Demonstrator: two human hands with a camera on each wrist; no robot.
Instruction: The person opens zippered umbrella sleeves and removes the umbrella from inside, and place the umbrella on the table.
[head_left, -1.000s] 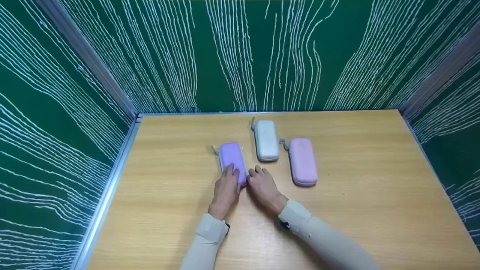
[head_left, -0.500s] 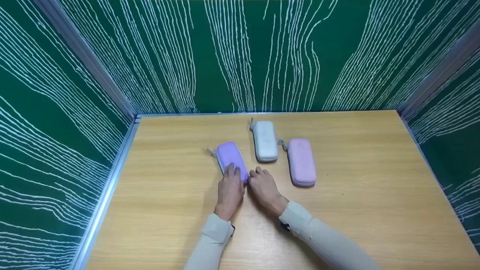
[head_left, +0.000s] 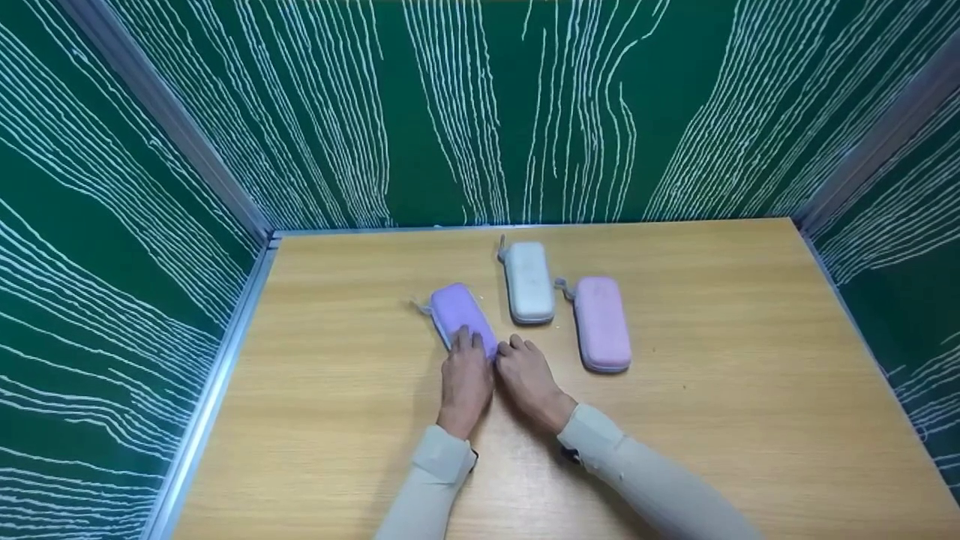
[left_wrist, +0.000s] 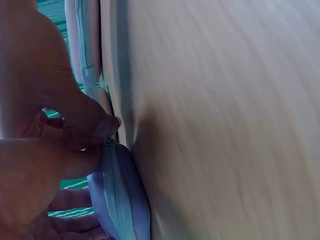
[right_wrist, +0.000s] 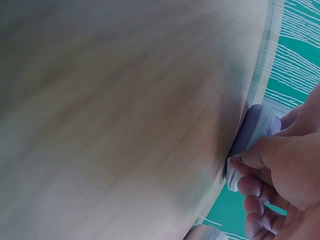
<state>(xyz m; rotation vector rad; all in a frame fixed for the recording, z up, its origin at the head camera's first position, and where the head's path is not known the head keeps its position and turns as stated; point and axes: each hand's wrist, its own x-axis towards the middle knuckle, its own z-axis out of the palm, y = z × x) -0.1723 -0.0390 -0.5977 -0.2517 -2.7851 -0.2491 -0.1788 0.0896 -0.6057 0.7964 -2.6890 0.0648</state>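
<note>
A purple zip case (head_left: 463,307) lies slanted on the wooden table, its loop strap (head_left: 420,305) at the far left corner. My left hand (head_left: 466,382) grips the near end, with fingers over the top and thumb (left_wrist: 77,161) at the edge. At the near right corner, my right hand (head_left: 527,375) pinches the zip at its slider (left_wrist: 108,141), its thumb and forefinger close together. The zip looks closed along the side in the left wrist view. The pull tab is hidden by the fingertips.
A white zip case (head_left: 530,281) lies behind and right of the purple one. Farther right is a pink zip case (head_left: 603,322). Green walls (head_left: 420,112) with wavy white lines and metal edging (head_left: 214,367) border the wooden table (head_left: 750,412).
The purple case has turned, its far end swinging left, while the left hand has shifted rightward with the near end. The right hand has hardly moved, and the other two cases stay put.
</note>
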